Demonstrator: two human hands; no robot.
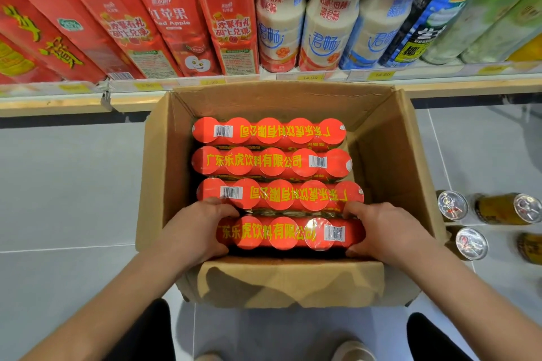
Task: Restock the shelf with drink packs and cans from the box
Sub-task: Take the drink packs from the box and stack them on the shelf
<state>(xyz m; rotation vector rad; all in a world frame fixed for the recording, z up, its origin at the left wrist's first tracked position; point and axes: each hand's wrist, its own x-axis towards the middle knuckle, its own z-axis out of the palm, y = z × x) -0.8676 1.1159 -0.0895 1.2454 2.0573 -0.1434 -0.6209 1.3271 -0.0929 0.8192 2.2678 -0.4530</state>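
An open cardboard box stands on the floor in front of the shelf. Inside lie several red shrink-wrapped drink packs with yellow lettering, side by side. The nearest pack is gripped at both ends: my left hand curls round its left end, my right hand round its right end. The other packs lie behind it, untouched.
The shelf holds red apple-drink bottles, white milk-drink bottles and blue and green bottles at right. Gold cans lie on the grey tile floor right of the box. My knees and shoes are at the bottom edge.
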